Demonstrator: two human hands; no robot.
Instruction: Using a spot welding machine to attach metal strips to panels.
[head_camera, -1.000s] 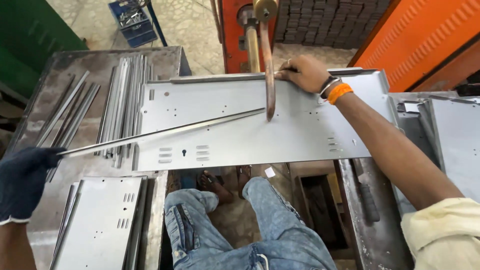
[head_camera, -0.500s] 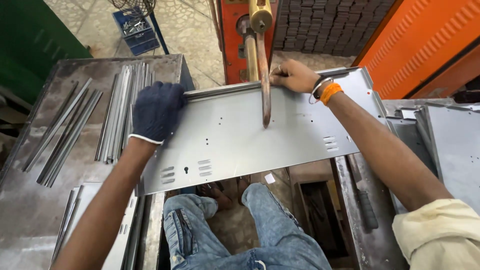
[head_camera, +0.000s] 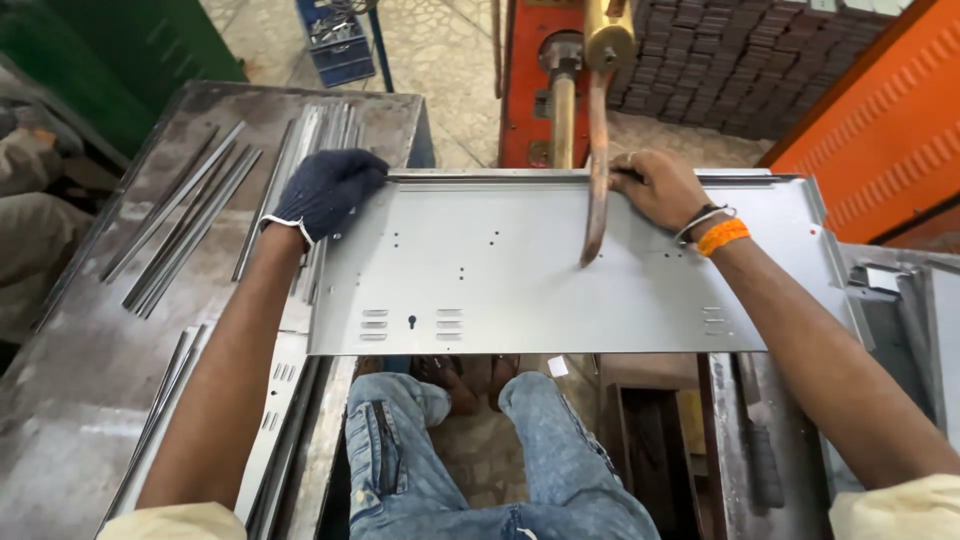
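A flat grey metal panel (head_camera: 560, 280) lies across in front of me, above my knees, its far edge under the welder arm (head_camera: 596, 180). My left hand (head_camera: 325, 190), in a dark knit glove, rests with fingers closed over the panel's far left corner. My bare right hand (head_camera: 660, 188) presses its fingers together on the far edge, just right of the arm. The panel has a folded lip along the back, small holes, a keyhole and slotted vents near its front corners. Metal strips (head_camera: 180, 230) lie on the desk (head_camera: 70, 400) to my left.
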